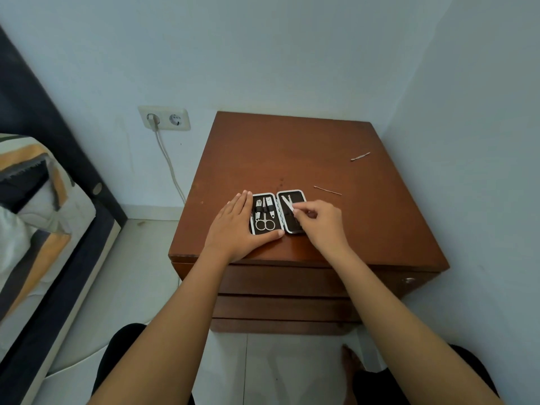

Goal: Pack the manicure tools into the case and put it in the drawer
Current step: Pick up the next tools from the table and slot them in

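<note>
While the open black manicure case with its silver rim (pixel 278 212) lies flat near the front edge of the brown wooden nightstand (pixel 292 159), the left hand (pixel 238 226) is spread flat and wide against the case's left half, fingers along its outer edge and thumb under its near edge, holding nothing. That half already carries small silver scissors (pixel 264 224) and other steel tools under an elastic band.

The right hand (pixel 320 222) is pinched narrow on a slim silver tool (pixel 287 203) lying slantwise on the right half of the case; its tip points up-left, away from the person. Looks like it is being seated in its strap.

Two pieces are left loose on the top: a thin metal pick (pixel 328 190) just up-right of the case, and a flat silver cuticle pusher (pixel 360 156) farther back toward the right wall. Both lie to the right of and beyond the right hand, long axes running roughly left-right, the pusher tilted up at its right end. The right hand is clearly nearer to both; the pick is likely next, with a short reach forward and right. The drawers (pixel 280 283) below are shut.
</note>
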A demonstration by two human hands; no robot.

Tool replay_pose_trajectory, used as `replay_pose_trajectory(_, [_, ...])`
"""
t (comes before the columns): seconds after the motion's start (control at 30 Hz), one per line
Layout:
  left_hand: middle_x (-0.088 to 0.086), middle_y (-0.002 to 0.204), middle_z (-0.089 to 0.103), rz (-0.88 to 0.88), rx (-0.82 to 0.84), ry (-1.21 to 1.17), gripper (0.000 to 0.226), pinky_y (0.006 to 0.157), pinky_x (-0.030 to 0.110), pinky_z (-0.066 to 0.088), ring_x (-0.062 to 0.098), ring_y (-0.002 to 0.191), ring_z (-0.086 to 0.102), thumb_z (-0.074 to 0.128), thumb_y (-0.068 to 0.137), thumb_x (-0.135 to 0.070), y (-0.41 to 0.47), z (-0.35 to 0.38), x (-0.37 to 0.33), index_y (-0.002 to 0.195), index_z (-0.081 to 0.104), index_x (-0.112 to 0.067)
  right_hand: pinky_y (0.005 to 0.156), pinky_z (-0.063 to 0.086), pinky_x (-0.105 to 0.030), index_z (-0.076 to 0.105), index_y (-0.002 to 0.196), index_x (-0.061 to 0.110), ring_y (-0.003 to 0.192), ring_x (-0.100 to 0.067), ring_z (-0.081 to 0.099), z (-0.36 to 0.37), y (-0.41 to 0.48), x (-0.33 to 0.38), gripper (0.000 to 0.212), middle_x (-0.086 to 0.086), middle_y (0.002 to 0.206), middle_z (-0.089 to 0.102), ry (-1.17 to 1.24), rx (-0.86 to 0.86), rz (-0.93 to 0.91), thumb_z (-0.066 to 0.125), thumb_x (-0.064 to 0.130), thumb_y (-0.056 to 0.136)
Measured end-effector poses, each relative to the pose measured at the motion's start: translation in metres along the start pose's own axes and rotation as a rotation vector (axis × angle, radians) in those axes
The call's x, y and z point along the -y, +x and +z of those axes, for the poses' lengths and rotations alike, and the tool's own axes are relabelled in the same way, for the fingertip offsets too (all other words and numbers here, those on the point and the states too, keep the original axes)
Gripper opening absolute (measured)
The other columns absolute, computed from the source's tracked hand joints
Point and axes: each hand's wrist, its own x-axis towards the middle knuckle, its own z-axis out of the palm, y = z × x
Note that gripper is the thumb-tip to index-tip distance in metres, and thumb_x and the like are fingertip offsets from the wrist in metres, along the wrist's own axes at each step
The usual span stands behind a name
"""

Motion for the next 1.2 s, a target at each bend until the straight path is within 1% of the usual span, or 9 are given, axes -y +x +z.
replay_pose_trajectory(0.1, [-0.001, 0.159, 0.001, -0.001, 0.028, 0.015, 0.119, 0.117, 0.031, 0.000, 0.011, 0.145, -0.002, 0.029, 0.062, -0.090, 0.000, 0.000, -0.001, 0.150, -0.001, -0.015, 0.068, 0.039, -0.010, 0.074, 0.098, 0.011, 0.075, -0.011, 0.057, -0.002, -0.021, -0.006, 0.017, -0.011, 0.094, 0.071, -0.038, 0.002, 0.015, 0.065, 0.014, 0.084])
replay_pose_trajectory(0.2, [0.001, 0.159, 0.000, 0.003, 0.043, 0.031, 0.117, 0.117, 0.031, -0.001, 0.012, 0.145, -0.002, 0.030, 0.064, -0.087, -0.001, -0.001, -0.001, 0.149, -0.002, -0.014, 0.079, 0.050, -0.026, 0.073, 0.099, 0.009, 0.081, -0.020, 0.064, -0.003, -0.033, -0.008, 0.018, -0.013, 0.095, 0.068, -0.062, 0.016, 0.018, 0.063, 0.014, 0.085])
replay_pose_trajectory(0.27, [0.001, 0.159, -0.001, 0.008, 0.045, 0.043, 0.117, 0.117, 0.031, 0.000, 0.012, 0.145, -0.002, 0.030, 0.066, -0.087, -0.001, -0.001, 0.000, 0.149, -0.003, -0.013, 0.082, 0.052, -0.029, 0.072, 0.101, 0.008, 0.084, -0.022, 0.064, -0.002, -0.039, -0.008, 0.019, -0.013, 0.096, 0.066, -0.079, 0.030, 0.002, 0.062, 0.014, 0.086])
replay_pose_trajectory(0.43, [0.002, 0.159, -0.001, 0.011, 0.046, 0.062, 0.123, 0.117, 0.031, 0.000, 0.013, 0.145, -0.002, 0.023, 0.060, -0.093, 0.000, 0.000, 0.002, 0.149, -0.003, -0.013, 0.078, 0.048, -0.025, 0.071, 0.104, 0.007, 0.085, -0.020, 0.061, 0.000, -0.041, -0.008, 0.022, -0.012, 0.097, 0.062, -0.108, 0.061, -0.024, 0.060, 0.016, 0.087])
replay_pose_trajectory(0.53, [0.002, 0.159, -0.001, 0.018, 0.048, 0.071, 0.122, 0.117, 0.031, -0.001, 0.013, 0.145, -0.002, 0.023, 0.061, -0.092, 0.001, 0.002, 0.003, 0.149, -0.003, -0.012, 0.077, 0.042, -0.022, 0.067, 0.110, 0.007, 0.089, -0.017, 0.054, 0.001, -0.038, -0.005, 0.025, -0.006, 0.097, 0.052, -0.162, 0.088, -0.044, 0.055, 0.017, 0.090])
replay_pose_trajectory(0.7, [0.003, 0.159, -0.001, 0.026, 0.051, 0.080, 0.123, 0.116, 0.030, -0.002, 0.013, 0.145, -0.003, 0.018, 0.059, -0.092, 0.003, 0.002, 0.004, 0.149, -0.004, -0.011, 0.084, 0.042, -0.032, 0.054, 0.127, 0.010, 0.103, -0.022, 0.045, 0.006, -0.036, 0.000, 0.036, -0.008, 0.107, 0.049, -0.405, 0.106, -0.202, 0.047, 0.019, 0.093])
replay_pose_trajectory(0.93, [0.001, 0.159, -0.001, 0.022, 0.045, 0.062, 0.123, 0.116, 0.030, -0.001, 0.012, 0.145, -0.003, 0.017, 0.057, -0.092, 0.003, 0.003, 0.005, 0.149, -0.003, -0.012, 0.080, 0.046, -0.035, 0.059, 0.121, 0.010, 0.102, -0.024, 0.047, 0.006, -0.037, -0.009, 0.032, -0.008, 0.107, 0.054, -0.398, 0.017, -0.279, 0.050, 0.019, 0.091])
replay_pose_trajectory(1.1, [0.001, 0.159, -0.001, 0.022, 0.049, 0.061, 0.121, 0.116, 0.030, -0.001, 0.012, 0.145, -0.003, 0.023, 0.062, -0.092, 0.002, 0.002, 0.005, 0.149, -0.003, -0.013, 0.082, 0.045, -0.035, 0.057, 0.123, 0.013, 0.102, -0.024, 0.046, 0.009, -0.032, -0.011, 0.035, -0.007, 0.107, 0.054, -0.474, 0.039, -0.324, 0.049, 0.024, 0.092])
replay_pose_trajectory(1.2, [0.001, 0.159, -0.001, 0.020, 0.042, 0.059, 0.122, 0.116, 0.030, -0.001, 0.011, 0.145, -0.003, 0.018, 0.059, -0.093, 0.004, 0.003, 0.006, 0.149, -0.003, -0.014, 0.084, 0.043, -0.033, 0.059, 0.120, 0.015, 0.102, -0.022, 0.044, 0.003, -0.024, -0.016, 0.032, -0.006, 0.108, 0.053, -0.381, 0.004, -0.324, 0.051, 0.025, 0.091])
